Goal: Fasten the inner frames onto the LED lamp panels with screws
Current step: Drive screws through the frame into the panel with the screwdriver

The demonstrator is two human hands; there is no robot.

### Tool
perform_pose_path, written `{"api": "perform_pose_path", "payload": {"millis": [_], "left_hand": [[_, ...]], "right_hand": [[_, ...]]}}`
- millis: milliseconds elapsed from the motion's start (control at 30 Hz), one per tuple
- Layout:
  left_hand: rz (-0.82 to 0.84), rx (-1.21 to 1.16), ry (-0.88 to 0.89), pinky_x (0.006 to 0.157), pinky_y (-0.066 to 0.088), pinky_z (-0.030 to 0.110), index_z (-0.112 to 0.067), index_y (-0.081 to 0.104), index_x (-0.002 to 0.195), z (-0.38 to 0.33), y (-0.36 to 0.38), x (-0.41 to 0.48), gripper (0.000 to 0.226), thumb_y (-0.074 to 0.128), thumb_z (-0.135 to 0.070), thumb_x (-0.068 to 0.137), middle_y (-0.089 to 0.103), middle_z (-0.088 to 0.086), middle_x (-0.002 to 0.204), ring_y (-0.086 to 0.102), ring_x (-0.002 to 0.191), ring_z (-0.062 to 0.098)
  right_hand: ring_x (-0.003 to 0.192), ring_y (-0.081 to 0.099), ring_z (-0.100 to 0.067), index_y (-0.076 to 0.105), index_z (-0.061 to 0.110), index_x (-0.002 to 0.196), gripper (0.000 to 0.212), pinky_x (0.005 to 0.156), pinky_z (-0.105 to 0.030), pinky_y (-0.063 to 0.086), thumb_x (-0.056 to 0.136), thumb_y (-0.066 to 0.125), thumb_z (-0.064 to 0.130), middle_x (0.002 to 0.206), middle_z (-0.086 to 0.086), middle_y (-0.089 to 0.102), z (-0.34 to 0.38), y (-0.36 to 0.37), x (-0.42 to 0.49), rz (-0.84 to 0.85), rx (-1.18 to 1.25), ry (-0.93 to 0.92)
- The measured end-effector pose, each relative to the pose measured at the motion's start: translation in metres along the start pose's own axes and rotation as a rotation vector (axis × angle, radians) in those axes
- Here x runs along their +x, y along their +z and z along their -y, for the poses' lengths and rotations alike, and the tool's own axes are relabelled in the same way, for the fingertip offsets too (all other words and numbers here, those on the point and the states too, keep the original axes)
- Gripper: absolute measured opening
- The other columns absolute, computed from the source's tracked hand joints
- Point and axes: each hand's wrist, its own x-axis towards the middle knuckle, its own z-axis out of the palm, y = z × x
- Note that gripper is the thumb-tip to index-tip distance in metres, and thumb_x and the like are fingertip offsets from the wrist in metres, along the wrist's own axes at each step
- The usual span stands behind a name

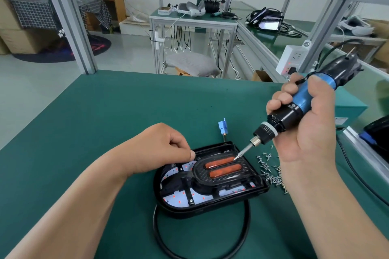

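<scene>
A black LED lamp panel (261, 190) lies on the green mat, with a black inner frame (210, 184) set over its white LED board and two orange lenses in the middle. My right hand (307, 130) grips a blue and black electric screwdriver (294, 109), tilted down to the left. Its bit carries a small screw just above the panel's far right part. My left hand (166, 147) has its fingers curled, the fingertips resting on the panel's far left edge. I cannot tell whether they pinch anything.
A heap of several loose screws (271, 171) lies right of the panel. A blue connector (222, 127) stands behind it, and a black cable (160, 235) loops in front. A teal box (347, 109) and a power strip (291, 59) stand at the right.
</scene>
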Motion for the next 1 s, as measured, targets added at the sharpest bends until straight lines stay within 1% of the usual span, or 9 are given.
{"api": "perform_pose_path", "payload": {"millis": [100, 167, 233, 300, 467, 700, 900, 1000], "left_hand": [[-0.101, -0.033, 0.017, 0.054, 0.034, 0.020, -0.019, 0.079, 0.076, 0.002, -0.003, 0.001, 0.018, 0.082, -0.031, 0.090, 0.046, -0.013, 0.052, 0.039, 0.054, 0.007], [-0.166, -0.066, 0.025, 0.056, 0.036, 0.020, -0.021, 0.079, 0.077, 0.003, -0.006, 0.003, 0.015, 0.082, -0.028, 0.090, 0.049, -0.013, 0.055, 0.042, 0.056, 0.008], [-0.213, -0.090, 0.033, 0.055, 0.035, 0.020, -0.020, 0.079, 0.077, 0.005, -0.007, 0.004, 0.015, 0.082, -0.028, 0.090, 0.046, -0.009, 0.056, 0.039, 0.056, 0.010], [-0.241, -0.099, 0.046, 0.053, 0.031, 0.018, -0.019, 0.077, 0.076, 0.006, -0.007, 0.004, 0.016, 0.081, -0.027, 0.090, 0.040, -0.009, 0.055, 0.034, 0.055, 0.011], [-0.267, -0.071, 0.050, 0.050, 0.029, 0.021, -0.019, 0.075, 0.074, 0.009, -0.003, 0.007, 0.019, 0.080, -0.025, 0.091, 0.035, -0.007, 0.056, 0.031, 0.055, 0.013], [-0.276, -0.070, 0.061, 0.052, 0.030, 0.018, -0.020, 0.074, 0.073, 0.013, -0.002, 0.009, 0.019, 0.080, -0.025, 0.091, 0.036, -0.007, 0.057, 0.031, 0.055, 0.011], [-0.277, -0.080, 0.067, 0.051, 0.031, 0.018, -0.019, 0.074, 0.073, 0.013, -0.003, 0.009, 0.019, 0.081, -0.024, 0.090, 0.036, -0.009, 0.055, 0.032, 0.054, 0.010], [-0.276, -0.078, 0.065, 0.051, 0.031, 0.020, -0.019, 0.074, 0.074, 0.013, -0.002, 0.009, 0.019, 0.081, -0.025, 0.090, 0.037, -0.007, 0.056, 0.032, 0.055, 0.012]], "right_hand": [[0.063, 0.051, -0.011, 0.053, 0.011, 0.116, 0.019, 0.061, -0.025, 0.049, 0.105, 0.052, 0.026, 0.083, 0.003, 0.055, 0.001, 0.001, -0.002, 0.032, -0.065, -0.024], [0.062, 0.050, -0.012, 0.054, 0.011, 0.114, 0.018, 0.060, -0.026, 0.048, 0.103, 0.052, 0.025, 0.082, 0.003, 0.054, 0.001, 0.003, -0.003, 0.051, -0.099, -0.036], [0.061, 0.050, -0.012, 0.056, 0.012, 0.112, 0.016, 0.059, -0.027, 0.048, 0.102, 0.051, 0.024, 0.081, 0.002, 0.054, 0.001, 0.004, -0.004, 0.074, -0.122, -0.050], [0.060, 0.049, -0.013, 0.056, 0.013, 0.111, 0.015, 0.058, -0.028, 0.047, 0.101, 0.050, 0.023, 0.080, 0.002, 0.053, 0.001, 0.005, -0.005, 0.088, -0.141, -0.060], [0.058, 0.048, -0.014, 0.056, 0.015, 0.110, 0.014, 0.057, -0.028, 0.046, 0.100, 0.049, 0.021, 0.078, 0.002, 0.051, 0.003, 0.004, -0.004, 0.094, -0.188, -0.087], [0.056, 0.048, -0.016, 0.061, 0.019, 0.104, 0.011, 0.056, -0.028, 0.045, 0.097, 0.053, 0.020, 0.076, 0.002, 0.053, 0.000, 0.004, -0.004, 0.112, -0.219, -0.087], [0.057, 0.049, -0.016, 0.061, 0.019, 0.107, 0.013, 0.057, -0.029, 0.046, 0.097, 0.053, 0.019, 0.077, 0.001, 0.052, -0.001, 0.003, -0.004, 0.123, -0.242, -0.084], [0.056, 0.048, -0.016, 0.061, 0.019, 0.107, 0.014, 0.057, -0.029, 0.045, 0.097, 0.052, 0.019, 0.077, 0.001, 0.052, -0.002, 0.003, -0.004, 0.124, -0.249, -0.081]]}}
